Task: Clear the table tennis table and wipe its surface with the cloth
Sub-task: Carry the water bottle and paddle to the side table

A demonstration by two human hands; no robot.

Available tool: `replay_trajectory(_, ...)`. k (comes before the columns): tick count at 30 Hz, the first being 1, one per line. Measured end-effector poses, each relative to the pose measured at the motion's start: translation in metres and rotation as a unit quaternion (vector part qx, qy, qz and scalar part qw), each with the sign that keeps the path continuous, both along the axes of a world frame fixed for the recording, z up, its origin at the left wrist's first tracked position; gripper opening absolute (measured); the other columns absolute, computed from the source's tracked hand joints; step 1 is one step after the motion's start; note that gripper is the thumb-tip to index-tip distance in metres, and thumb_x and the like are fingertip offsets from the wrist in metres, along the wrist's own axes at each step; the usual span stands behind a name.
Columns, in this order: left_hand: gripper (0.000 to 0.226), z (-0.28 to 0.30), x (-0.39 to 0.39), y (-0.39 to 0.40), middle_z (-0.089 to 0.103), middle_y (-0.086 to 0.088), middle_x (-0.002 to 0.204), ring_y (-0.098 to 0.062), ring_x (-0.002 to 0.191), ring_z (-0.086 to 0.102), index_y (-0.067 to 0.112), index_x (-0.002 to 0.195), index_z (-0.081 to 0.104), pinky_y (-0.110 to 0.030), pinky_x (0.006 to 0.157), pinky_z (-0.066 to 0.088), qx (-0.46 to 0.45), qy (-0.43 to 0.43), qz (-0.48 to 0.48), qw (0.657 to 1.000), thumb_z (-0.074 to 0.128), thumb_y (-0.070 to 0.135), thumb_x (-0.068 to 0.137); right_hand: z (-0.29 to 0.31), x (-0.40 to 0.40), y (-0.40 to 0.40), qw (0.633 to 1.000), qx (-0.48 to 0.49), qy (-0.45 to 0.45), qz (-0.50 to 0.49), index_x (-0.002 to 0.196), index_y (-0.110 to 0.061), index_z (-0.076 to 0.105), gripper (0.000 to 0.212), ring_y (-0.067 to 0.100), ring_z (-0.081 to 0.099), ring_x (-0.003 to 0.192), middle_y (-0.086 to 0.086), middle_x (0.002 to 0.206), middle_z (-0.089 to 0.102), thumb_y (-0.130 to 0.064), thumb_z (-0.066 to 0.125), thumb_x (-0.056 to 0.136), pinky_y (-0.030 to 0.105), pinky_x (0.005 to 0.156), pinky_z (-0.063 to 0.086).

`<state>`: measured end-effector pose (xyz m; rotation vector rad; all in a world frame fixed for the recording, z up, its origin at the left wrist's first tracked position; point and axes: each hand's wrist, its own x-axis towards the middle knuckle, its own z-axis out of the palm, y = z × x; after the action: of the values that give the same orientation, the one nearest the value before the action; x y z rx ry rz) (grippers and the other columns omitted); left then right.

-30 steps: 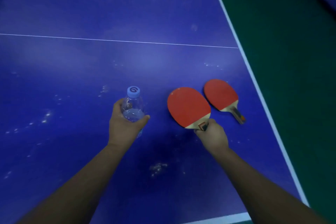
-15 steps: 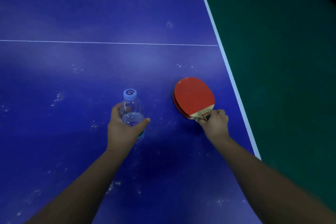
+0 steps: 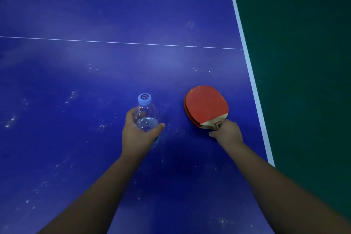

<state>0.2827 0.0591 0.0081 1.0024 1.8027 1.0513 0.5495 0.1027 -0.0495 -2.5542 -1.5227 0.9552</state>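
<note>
Near: left hand (image 3: 137, 135), fingers wrapped round the clear bottle (image 3: 146, 118), cap pointing away from the person, over mid-surface. Right hand (image 3: 227, 134) grips the handles of two stacked red paddles (image 3: 206, 106), blades pointing away; contact with the surface cannot be told. The paddles lie closest to the right edge of the surface (image 3: 252, 81), so the right hand is nearer for carrying off that side. Far: white centre line (image 3: 121, 42), dusty specks. No cloth in view.
</note>
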Motion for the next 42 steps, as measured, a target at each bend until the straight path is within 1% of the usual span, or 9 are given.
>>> replay_trajectory(3,0.07,0.002,0.001,-0.001,0.061,0.019,0.109,0.009,0.089,0.061,0.028,0.125,0.05,-0.006,0.064,0.046,-0.002,0.003,0.007,1.0,0.09,0.021,0.068,0.001,0.001,0.003,1.0,-0.025,0.014,-0.008,0.089,-0.009,0.056,0.033,0.017,0.052,0.061,0.005,0.08,0.059,-0.029,0.081,0.08,0.025,0.046,0.033)
replay_trajectory(6,0.071,0.004,0.001,-0.003,0.061,0.018,0.11,0.006,0.092,0.061,0.029,0.125,0.049,-0.01,0.07,0.045,-0.002,0.003,0.013,1.0,0.091,0.022,0.068,0.007,-0.002,0.004,0.999,-0.036,0.0,-0.003,0.081,-0.013,0.049,0.027,0.016,0.049,0.058,0.002,0.074,0.053,-0.024,0.073,0.082,0.026,0.046,0.033)
replay_trajectory(12,0.074,0.006,0.002,-0.007,0.061,0.017,0.115,0.002,0.097,0.062,0.029,0.128,0.048,-0.015,0.074,0.048,0.0,-0.001,0.018,1.0,0.091,0.024,0.067,0.015,-0.006,0.0,0.999,-0.025,0.02,0.0,0.087,-0.011,0.048,0.025,0.018,0.051,0.06,0.003,0.077,0.056,-0.019,0.071,0.08,0.026,0.049,0.037)
replay_trajectory(15,0.076,0.007,0.004,-0.011,0.062,0.013,0.118,-0.004,0.101,0.063,0.029,0.129,0.048,-0.024,0.081,0.053,0.003,-0.001,0.012,1.0,0.091,0.026,0.067,0.019,-0.007,-0.009,0.999,-0.025,0.035,-0.011,0.091,-0.009,0.05,0.024,0.017,0.049,0.057,0.003,0.074,0.055,-0.015,0.07,0.078,0.025,0.047,0.035)
replay_trajectory(19,0.076,0.011,0.009,-0.026,0.061,0.014,0.119,-0.004,0.103,0.062,0.033,0.128,0.048,-0.029,0.085,0.055,0.006,-0.008,-0.006,1.0,0.091,0.027,0.066,0.026,-0.006,-0.036,0.999,-0.018,0.041,-0.008,0.082,-0.013,0.053,0.021,0.017,0.052,0.057,0.002,0.072,0.058,-0.019,0.073,0.081,0.026,0.047,0.037)
replay_trajectory(26,0.081,0.016,0.014,-0.074,0.059,0.012,0.127,-0.002,0.11,0.059,0.034,0.132,0.046,-0.024,0.088,0.051,0.018,-0.02,-0.051,0.998,0.092,0.03,0.066,0.046,-0.006,-0.119,0.994,0.026,0.089,-0.065,0.08,-0.012,0.05,0.017,0.019,0.047,0.056,0.005,0.07,0.055,-0.015,0.067,0.079,0.028,0.048,0.038)
replay_trajectory(30,0.08,0.016,0.016,-0.109,0.061,0.011,0.125,-0.009,0.11,0.061,0.032,0.13,0.048,-0.03,0.092,0.052,0.029,-0.011,-0.079,0.996,0.093,0.032,0.063,0.063,-0.007,-0.181,0.988,0.04,0.105,-0.102,0.089,-0.011,0.054,0.017,0.02,0.052,0.061,0.007,0.08,0.06,-0.018,0.068,0.082,0.03,0.052,0.041)
replay_trajectory(34,0.082,0.023,0.026,-0.146,0.06,0.008,0.124,-0.01,0.108,0.06,0.028,0.134,0.046,-0.023,0.086,0.049,0.03,-0.016,-0.119,0.992,0.092,0.03,0.065,0.079,-0.001,-0.245,0.984,0.045,0.098,-0.145,0.088,-0.011,0.054,0.017,0.021,0.052,0.061,0.008,0.078,0.06,-0.018,0.068,0.081,0.027,0.05,0.038)
replay_trajectory(42,0.081,0.04,0.09,-0.213,0.063,0.007,0.116,0.0,0.096,0.064,0.021,0.133,0.049,-0.02,0.078,0.055,0.019,-0.027,-0.234,0.972,0.092,0.024,0.065,0.096,0.05,-0.366,0.959,0.055,0.095,-0.262,0.084,-0.011,0.054,0.019,0.021,0.055,0.068,0.003,0.076,0.06,-0.018,0.07,0.075,0.028,0.05,0.032)
